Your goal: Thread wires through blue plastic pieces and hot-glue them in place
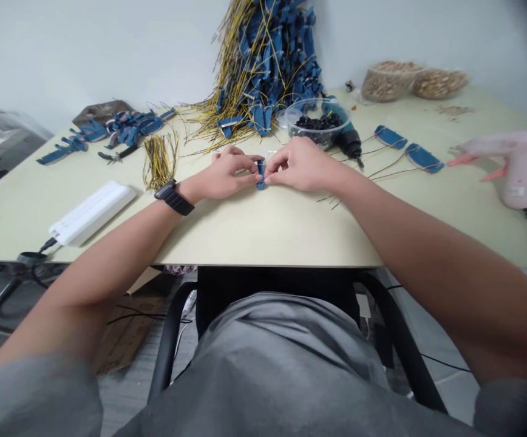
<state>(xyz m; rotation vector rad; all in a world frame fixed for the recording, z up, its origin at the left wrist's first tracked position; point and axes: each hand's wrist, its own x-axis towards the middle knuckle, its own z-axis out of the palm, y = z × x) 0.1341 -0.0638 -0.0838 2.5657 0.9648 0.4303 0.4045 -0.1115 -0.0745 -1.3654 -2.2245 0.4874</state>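
Between my fingertips, just above the pale table [245,237], is a small blue plastic piece [260,176], held upright. My left hand [231,173], below a black wristwatch, pinches its left side. On the other side my right hand [300,165] has thumb and fingers closed against the same piece; whether a smaller part is also in that pinch I cannot make out. Thin dark wire ends [331,200] stick out on the table below my right wrist. Just beyond my right hand stands a clear tub [336,130] with small black parts.
A tall heap of blue pieces with yellow and black wires [268,67] leans at the wall. Left are a wire bundle [158,162], cutters [118,155] and a white power strip [93,212]. Right are a drill [349,141], two blue pieces [422,156] and a pink glue gun [523,164].
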